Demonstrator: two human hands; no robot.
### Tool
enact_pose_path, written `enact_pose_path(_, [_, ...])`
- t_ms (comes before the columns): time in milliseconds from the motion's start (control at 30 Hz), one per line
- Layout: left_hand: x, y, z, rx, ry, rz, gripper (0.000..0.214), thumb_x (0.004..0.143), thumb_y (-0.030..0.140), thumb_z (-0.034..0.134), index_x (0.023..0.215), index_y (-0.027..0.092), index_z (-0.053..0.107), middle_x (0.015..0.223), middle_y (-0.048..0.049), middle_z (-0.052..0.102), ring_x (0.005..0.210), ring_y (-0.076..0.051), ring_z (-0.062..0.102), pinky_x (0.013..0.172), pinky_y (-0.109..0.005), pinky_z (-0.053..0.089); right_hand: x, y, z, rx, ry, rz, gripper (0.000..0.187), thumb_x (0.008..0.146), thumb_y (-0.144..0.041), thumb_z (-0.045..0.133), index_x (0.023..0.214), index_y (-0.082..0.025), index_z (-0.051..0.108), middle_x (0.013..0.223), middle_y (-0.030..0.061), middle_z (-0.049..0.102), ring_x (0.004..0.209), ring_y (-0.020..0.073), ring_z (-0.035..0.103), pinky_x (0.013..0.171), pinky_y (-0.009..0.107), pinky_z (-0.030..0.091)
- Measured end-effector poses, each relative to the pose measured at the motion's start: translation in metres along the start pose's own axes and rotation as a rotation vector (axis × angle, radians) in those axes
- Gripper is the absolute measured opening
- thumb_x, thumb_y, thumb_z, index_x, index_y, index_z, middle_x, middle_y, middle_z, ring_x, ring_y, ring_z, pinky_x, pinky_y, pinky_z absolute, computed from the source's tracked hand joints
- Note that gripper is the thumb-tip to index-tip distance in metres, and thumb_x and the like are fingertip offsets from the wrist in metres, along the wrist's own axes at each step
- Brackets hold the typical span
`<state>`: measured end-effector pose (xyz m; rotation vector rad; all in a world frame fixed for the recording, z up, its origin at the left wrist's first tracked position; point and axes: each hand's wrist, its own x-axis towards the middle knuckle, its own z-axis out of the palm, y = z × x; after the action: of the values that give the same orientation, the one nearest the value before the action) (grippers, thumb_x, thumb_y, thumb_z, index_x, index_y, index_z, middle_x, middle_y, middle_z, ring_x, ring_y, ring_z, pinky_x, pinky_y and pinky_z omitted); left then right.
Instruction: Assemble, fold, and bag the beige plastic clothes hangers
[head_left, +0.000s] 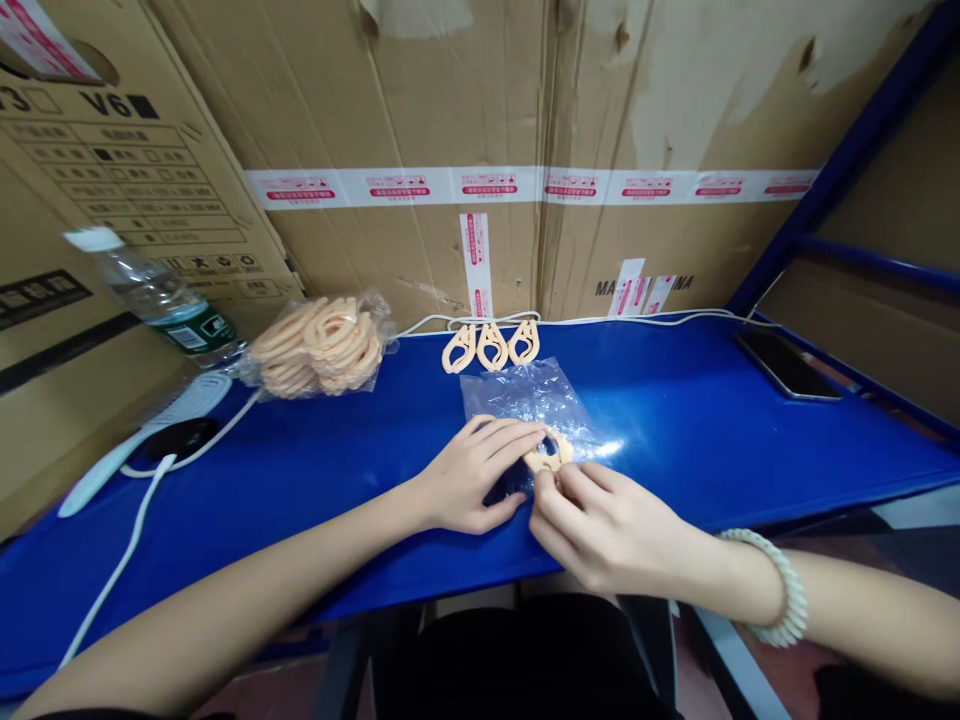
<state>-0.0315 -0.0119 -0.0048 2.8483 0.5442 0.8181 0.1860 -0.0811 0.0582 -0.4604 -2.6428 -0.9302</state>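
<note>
A beige plastic folding hanger [559,452], folded into a loop, is between my two hands above a clear plastic bag [517,392] on the blue table. My left hand [480,472] has its fingertips on the hanger's left edge, its thumb lower down and apart from the fingers. The right hand [600,520] pinches the hanger's near end between thumb and fingers, which partly hide it. Farther back, three matching folded hangers [492,347] lie side by side. A clear bag packed with several more hangers [319,345] sits to the left.
A water bottle [169,300] leans at the left, near a pale hairbrush [142,440] and a black round pad [180,438] with a white cable [124,560]. At the right lies a phone [787,365]. Cardboard [420,100] walls the back; a blue frame bar [832,165] stands right.
</note>
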Motion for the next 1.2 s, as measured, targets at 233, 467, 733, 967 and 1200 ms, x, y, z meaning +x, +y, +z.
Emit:
enact_pose_path(233, [0.0, -0.002, 0.002, 0.015, 0.029, -0.001, 0.071, 0.085, 0.031, 0.055, 0.151, 0.015, 0.034, 0.15, -0.0194, 0.049, 0.136, -0.032, 0.048, 0.109, -0.05, 0.036, 0.014, -0.017, 0.001, 0.038, 0.094, -0.101, 0.021, 0.092, -0.014, 0.049, 0.086, -0.009, 0.068, 0.09, 0.0143, 0.065, 0.069, 0.0224, 0.06, 0.059, 0.038, 0.047])
enact_pose_path(467, [-0.001, -0.003, 0.003, 0.023, 0.034, -0.017, 0.071, 0.084, 0.03, 0.053, 0.152, 0.017, 0.033, 0.149, -0.0183, 0.05, 0.136, -0.033, 0.048, 0.112, -0.052, 0.032, 0.02, -0.022, 0.008, 0.031, 0.103, -0.084, 0.019, 0.091, -0.013, 0.051, 0.088, -0.007, 0.068, 0.088, 0.0127, 0.063, 0.069, 0.0217, 0.06, 0.06, 0.04, 0.049])
enact_pose_path(733, [0.001, -0.002, 0.002, 0.034, 0.038, -0.036, 0.073, 0.083, 0.036, 0.058, 0.149, 0.015, 0.036, 0.149, -0.0198, 0.05, 0.135, -0.032, 0.05, 0.113, -0.051, 0.032, 0.014, -0.021, -0.013, 0.054, 0.105, -0.087, 0.026, 0.092, -0.013, 0.046, 0.085, -0.012, 0.071, 0.087, 0.0118, 0.065, 0.068, 0.0228, 0.06, 0.057, 0.038, 0.046])
enact_pose_path(967, [0.0, -0.002, 0.002, 0.026, 0.045, -0.047, 0.073, 0.084, 0.038, 0.059, 0.15, 0.016, 0.035, 0.15, -0.0189, 0.049, 0.138, -0.032, 0.048, 0.114, -0.052, 0.031, 0.012, -0.019, -0.012, 0.028, 0.088, -0.015, 0.023, 0.092, -0.013, 0.048, 0.086, -0.012, 0.071, 0.088, 0.0122, 0.066, 0.071, 0.0238, 0.06, 0.061, 0.04, 0.048])
enact_pose_path(1200, [-0.001, 0.001, 0.003, 0.037, 0.068, -0.04, 0.071, 0.082, 0.033, 0.061, 0.147, 0.015, 0.038, 0.148, -0.0186, 0.051, 0.138, -0.031, 0.048, 0.117, -0.051, 0.03, 0.017, 0.002, 0.039, -0.133, 0.109, 0.039, 0.022, 0.09, -0.005, 0.05, 0.077, -0.009, 0.068, 0.079, 0.0118, 0.065, 0.07, 0.0232, 0.059, 0.059, 0.037, 0.047])
